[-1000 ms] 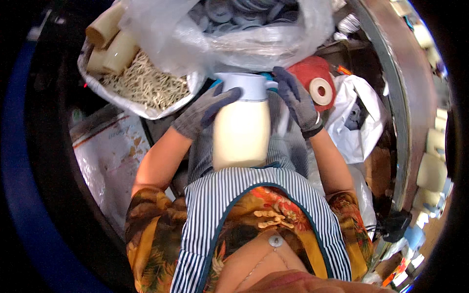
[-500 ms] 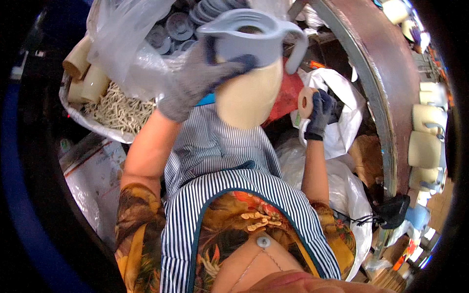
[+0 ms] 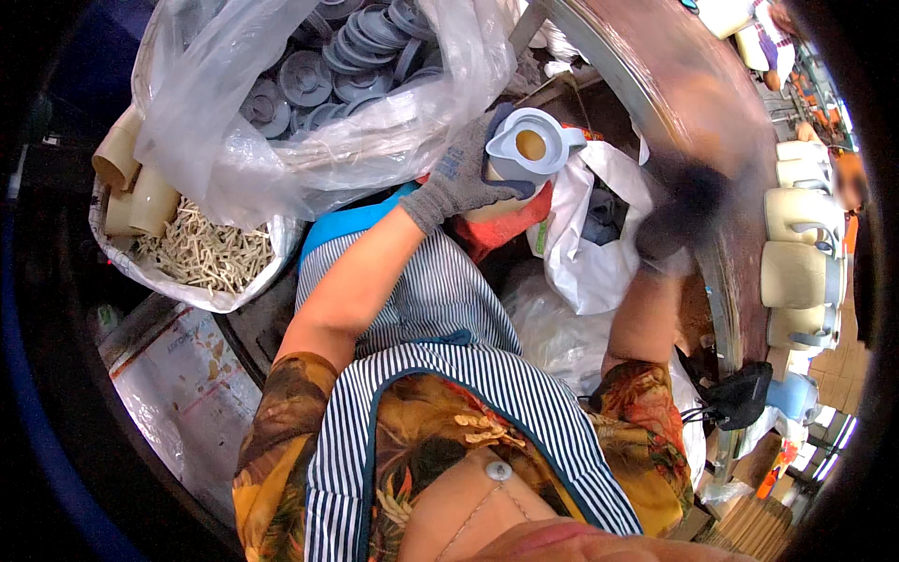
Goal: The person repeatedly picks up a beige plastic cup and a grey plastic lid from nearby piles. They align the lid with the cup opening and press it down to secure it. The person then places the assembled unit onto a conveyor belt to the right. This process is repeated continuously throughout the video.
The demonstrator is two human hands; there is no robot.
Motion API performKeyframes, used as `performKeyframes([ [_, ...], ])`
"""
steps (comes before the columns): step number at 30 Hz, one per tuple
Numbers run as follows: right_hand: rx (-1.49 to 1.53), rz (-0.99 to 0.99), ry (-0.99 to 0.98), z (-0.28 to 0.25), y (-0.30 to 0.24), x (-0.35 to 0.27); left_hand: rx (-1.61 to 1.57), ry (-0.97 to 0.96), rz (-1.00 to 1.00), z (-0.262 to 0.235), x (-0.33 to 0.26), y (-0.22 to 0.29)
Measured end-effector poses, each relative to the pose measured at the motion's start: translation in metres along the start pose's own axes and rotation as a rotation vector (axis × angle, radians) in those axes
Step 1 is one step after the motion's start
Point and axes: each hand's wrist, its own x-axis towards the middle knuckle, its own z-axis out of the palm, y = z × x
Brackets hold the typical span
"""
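Cream plastic jug [image 3: 510, 178] with grey spouted lid [image 3: 526, 145], clasped by gloved left hand [image 3: 459, 178] beside clear bag of grey discs [image 3: 346, 66]; right hand [image 3: 684, 220] blurred, grip apparently indeterminable.

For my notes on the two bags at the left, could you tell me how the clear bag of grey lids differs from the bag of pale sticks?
The clear bag of grey lids is larger and sits higher in the picture; the bag of pale sticks is smaller and lies below it. The first holds round grey lids, the second thin cream sticks, with beige tubes at its edge. Both are thin plastic and open at the top.
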Motion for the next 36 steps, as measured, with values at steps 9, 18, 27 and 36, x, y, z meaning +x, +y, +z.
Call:
performKeyframes([
  [9,0.774,0.497,-0.318,-0.011,-0.005,-0.062,0.173,-0.134,-0.016,-0.063,0.067,0.049],
  [18,0.572,0.37,-0.86,0.042,0.001,-0.206,0.55,-0.247,-0.102,-0.035,0.054,0.096],
  [27,1.053,0.26,-0.653,0.122,-0.147,-0.082,0.04,0.914,-0.571,-0.248,-0.227,0.103],
  [36,0.601,0.85,-0.998,0.359,-0.287,-0.051,0.712,0.725,-0.747,-0.249,-0.275,0.115],
])
